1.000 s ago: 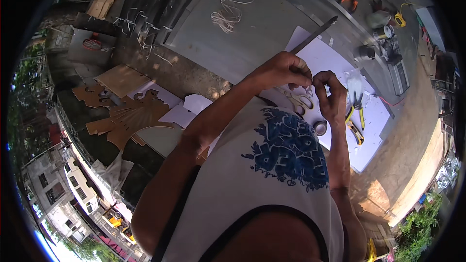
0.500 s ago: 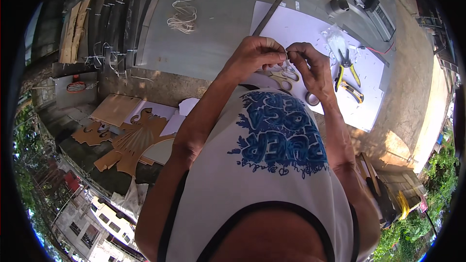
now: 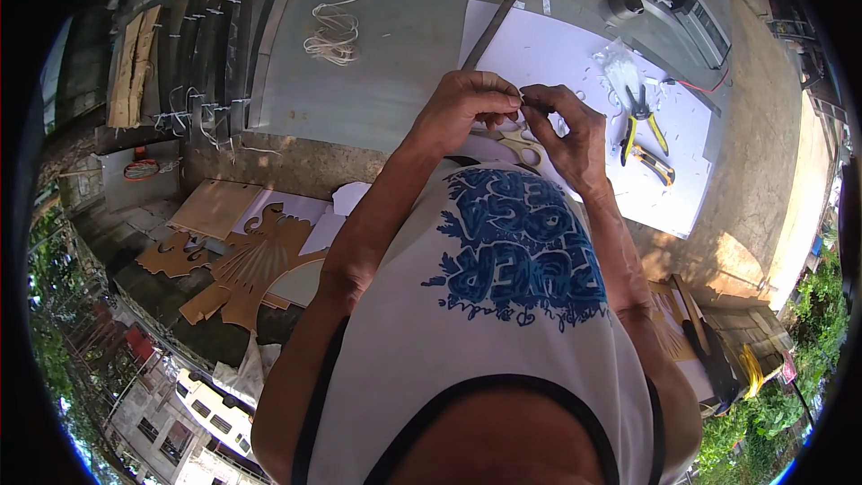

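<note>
My left hand [image 3: 471, 108] and my right hand [image 3: 572, 130] meet above the table, thumb and fingers pinched almost tip to tip. Whatever small thing sits between the fingertips is too small to make out. From the far side, a long dark strip [image 3: 503, 13] runs slantwise to my left hand and disappears behind it; whether that hand grips it cannot be told. Scissors [image 3: 523, 145] with pale handles lie just below my hands, partly hidden. Right of my right hand, yellow-and-black pliers [image 3: 642, 122] and a yellow utility knife [image 3: 654, 165] rest on a white sheet [image 3: 678, 202].
A bundle of white cord [image 3: 332, 39] lies on the grey metal tabletop [image 3: 395, 63]. Several dark strips with white ties [image 3: 213, 45] stand at the left. Brown cut-out shapes [image 3: 256, 260] lie lower left. A clear plastic bag [image 3: 616, 63] is by the pliers.
My right hand has shifted slightly left and now covers the tape roll seen before. Both hands keep their pinch. The whole view has moved a little.
</note>
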`<action>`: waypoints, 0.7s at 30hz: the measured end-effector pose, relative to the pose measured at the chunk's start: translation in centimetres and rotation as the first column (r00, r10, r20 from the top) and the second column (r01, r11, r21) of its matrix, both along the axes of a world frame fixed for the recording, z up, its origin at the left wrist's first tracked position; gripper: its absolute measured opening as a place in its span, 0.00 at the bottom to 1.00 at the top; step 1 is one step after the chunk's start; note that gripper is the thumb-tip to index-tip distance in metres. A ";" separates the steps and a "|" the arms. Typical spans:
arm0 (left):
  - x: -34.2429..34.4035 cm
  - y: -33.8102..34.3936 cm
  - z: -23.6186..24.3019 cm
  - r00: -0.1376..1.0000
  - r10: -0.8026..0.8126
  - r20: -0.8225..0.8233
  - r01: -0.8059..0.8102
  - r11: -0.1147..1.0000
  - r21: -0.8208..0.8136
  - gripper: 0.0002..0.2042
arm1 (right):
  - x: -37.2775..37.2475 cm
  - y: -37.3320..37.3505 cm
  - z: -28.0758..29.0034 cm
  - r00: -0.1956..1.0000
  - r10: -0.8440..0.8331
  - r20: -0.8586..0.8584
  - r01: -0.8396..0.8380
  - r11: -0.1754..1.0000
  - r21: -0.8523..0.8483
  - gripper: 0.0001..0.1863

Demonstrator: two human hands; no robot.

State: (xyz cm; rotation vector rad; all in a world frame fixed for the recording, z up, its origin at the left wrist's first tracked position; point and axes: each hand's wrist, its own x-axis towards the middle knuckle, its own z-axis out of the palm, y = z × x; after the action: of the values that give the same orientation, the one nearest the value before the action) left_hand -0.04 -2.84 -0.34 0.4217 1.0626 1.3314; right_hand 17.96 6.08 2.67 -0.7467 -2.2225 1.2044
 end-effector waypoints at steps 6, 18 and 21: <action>0.4 -0.2 -0.8 0.996 0.037 0.083 -0.038 0.999 0.008 0.06 | -0.3 -0.9 -0.4 0.997 -0.083 -0.001 0.083 0.995 0.047 0.09; 0.3 -0.6 -1.2 0.997 0.019 0.077 -0.019 1.000 0.000 0.06 | -0.6 -2.0 -1.0 0.991 -0.134 -0.010 0.134 0.988 0.075 0.06; 0.1 -0.2 -1.1 0.999 -0.035 0.030 0.036 0.999 -0.029 0.07 | -0.4 -1.8 -1.0 0.990 -0.143 0.020 0.143 0.990 0.004 0.06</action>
State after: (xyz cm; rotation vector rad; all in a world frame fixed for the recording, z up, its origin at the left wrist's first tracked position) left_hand 0.07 -3.08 -1.45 0.3963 1.0450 1.2855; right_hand 17.58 4.30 1.63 -0.9046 -2.1460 1.1284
